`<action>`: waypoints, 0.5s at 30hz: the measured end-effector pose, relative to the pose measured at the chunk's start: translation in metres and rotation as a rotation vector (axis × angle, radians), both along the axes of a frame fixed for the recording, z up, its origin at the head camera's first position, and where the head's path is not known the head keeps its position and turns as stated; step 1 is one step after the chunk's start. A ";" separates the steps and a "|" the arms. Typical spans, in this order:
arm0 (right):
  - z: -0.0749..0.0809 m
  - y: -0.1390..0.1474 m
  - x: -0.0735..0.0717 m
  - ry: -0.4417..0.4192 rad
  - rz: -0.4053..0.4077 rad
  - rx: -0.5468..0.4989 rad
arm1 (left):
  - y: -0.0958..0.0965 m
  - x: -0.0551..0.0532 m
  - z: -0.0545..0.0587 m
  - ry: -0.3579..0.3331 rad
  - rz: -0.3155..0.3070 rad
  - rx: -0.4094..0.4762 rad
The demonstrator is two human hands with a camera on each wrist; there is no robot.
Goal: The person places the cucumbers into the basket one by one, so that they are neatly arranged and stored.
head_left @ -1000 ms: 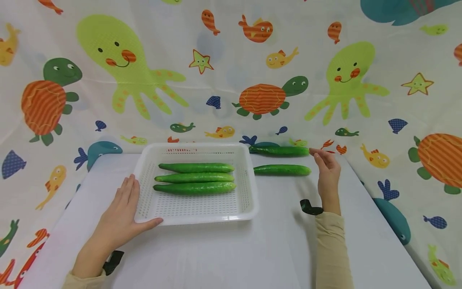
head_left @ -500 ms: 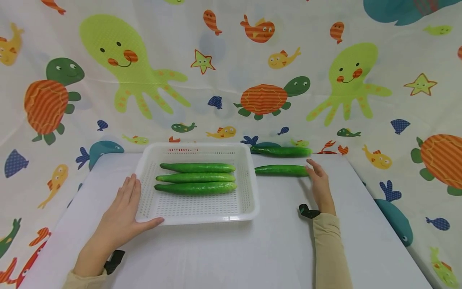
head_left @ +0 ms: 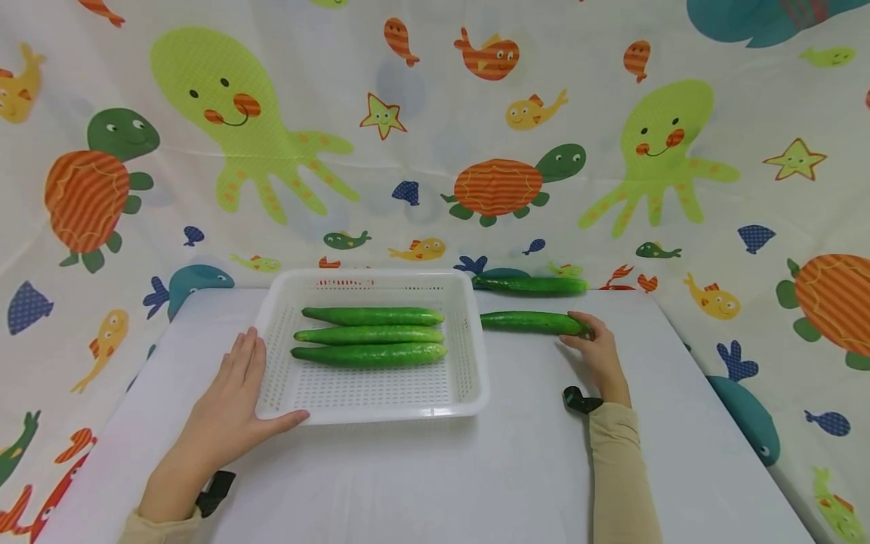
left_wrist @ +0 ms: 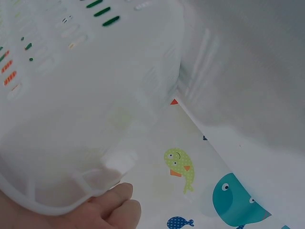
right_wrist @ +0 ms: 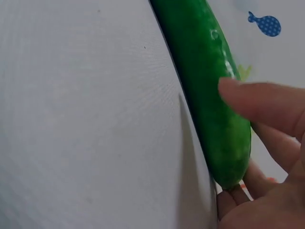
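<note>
My right hand [head_left: 598, 351] pinches the right end of a green cucumber [head_left: 530, 323], which lies on the table right of the basket. In the right wrist view the thumb [right_wrist: 238, 95] is over the cucumber's side, with the other fingers round its far side and tip. My left hand [head_left: 227, 408] rests against the left side of a white perforated basket [head_left: 381, 415], fingers straight and thumb spread along the front rim. Three cucumbers [head_left: 367, 353] lie side by side inside the basket. The left wrist view shows fingers [left_wrist: 124, 212] just under the basket's rim.
Another cucumber [head_left: 537, 285] lies at the table's back edge, behind the gripped one. The white table [head_left: 408, 483] ends at a hanging cloth [head_left: 421, 98] printed with sea animals.
My right hand has come away from the rear cucumber, moved toward me and taken hold of the nearer one's right end. My left hand has stayed at the basket.
</note>
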State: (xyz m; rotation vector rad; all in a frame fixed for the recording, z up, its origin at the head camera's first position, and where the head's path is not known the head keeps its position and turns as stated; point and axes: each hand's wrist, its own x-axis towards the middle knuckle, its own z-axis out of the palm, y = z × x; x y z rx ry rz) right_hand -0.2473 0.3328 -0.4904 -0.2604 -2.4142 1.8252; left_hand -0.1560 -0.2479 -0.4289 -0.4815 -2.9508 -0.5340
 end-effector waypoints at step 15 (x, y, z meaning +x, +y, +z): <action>0.003 0.009 0.009 -0.083 -0.034 0.191 | 0.000 0.000 0.001 -0.020 0.010 0.001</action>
